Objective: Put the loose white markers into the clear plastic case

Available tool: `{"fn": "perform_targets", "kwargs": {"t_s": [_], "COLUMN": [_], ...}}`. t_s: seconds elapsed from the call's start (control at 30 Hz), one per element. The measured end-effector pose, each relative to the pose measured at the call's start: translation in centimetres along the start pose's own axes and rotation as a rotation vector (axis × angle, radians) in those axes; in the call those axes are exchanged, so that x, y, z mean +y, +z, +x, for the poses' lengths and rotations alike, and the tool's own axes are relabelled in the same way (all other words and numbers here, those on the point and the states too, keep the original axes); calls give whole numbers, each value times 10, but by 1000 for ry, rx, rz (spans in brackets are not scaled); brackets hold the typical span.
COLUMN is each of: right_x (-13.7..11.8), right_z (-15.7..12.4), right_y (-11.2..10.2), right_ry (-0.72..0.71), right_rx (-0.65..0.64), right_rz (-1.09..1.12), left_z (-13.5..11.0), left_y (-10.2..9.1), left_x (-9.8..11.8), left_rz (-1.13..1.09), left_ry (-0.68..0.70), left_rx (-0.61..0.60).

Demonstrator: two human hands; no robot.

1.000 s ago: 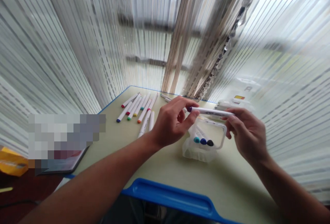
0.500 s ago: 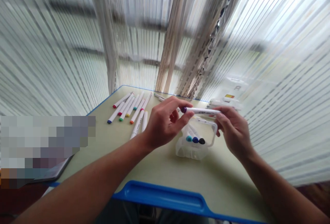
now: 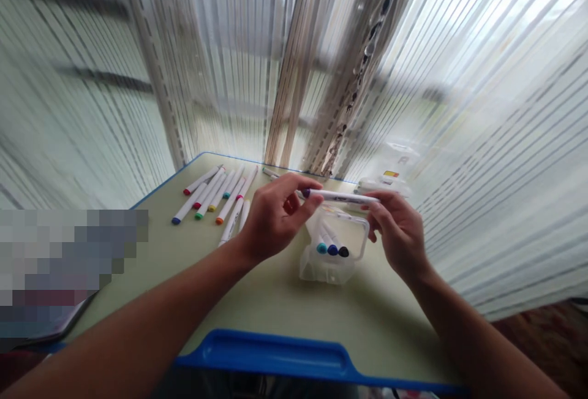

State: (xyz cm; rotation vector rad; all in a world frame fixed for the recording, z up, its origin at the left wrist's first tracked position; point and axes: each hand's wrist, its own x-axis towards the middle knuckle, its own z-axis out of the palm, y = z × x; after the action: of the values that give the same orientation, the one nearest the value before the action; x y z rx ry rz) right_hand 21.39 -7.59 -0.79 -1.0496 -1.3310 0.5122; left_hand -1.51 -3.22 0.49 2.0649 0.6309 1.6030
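Saw the left hand [image 3: 275, 215] and right hand [image 3: 402, 230] with fingers pinching a marker [image 3: 342, 197], one per end, up near the box [image 3: 327, 273]. Looked like the steadying step imo; next move probably called for one letting go.

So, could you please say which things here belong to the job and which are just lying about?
Likely in use: purple-capped marker in left hand and right hand; clear case; markers inside; loose markers.

Apparently lying about: clear box behind; flat item, far left.
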Motion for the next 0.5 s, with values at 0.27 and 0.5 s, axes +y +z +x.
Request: {"fn": "perform_targets", "kwargs": {"t_s": [0.27,0.5], "right_x": [-15,-18], "right_z": [-6,-10], "right_y": [3,2], "right_ry": [-79,-100], "right_rx": [23,-59], "right_rz": [46,143], "left_z": [3,6], "left_y": [0,4], "left_x": [-23,-19], "left_rz": [-174,-148], "left_ry": [-303,-423], "left_rx": [-71,-104]}}
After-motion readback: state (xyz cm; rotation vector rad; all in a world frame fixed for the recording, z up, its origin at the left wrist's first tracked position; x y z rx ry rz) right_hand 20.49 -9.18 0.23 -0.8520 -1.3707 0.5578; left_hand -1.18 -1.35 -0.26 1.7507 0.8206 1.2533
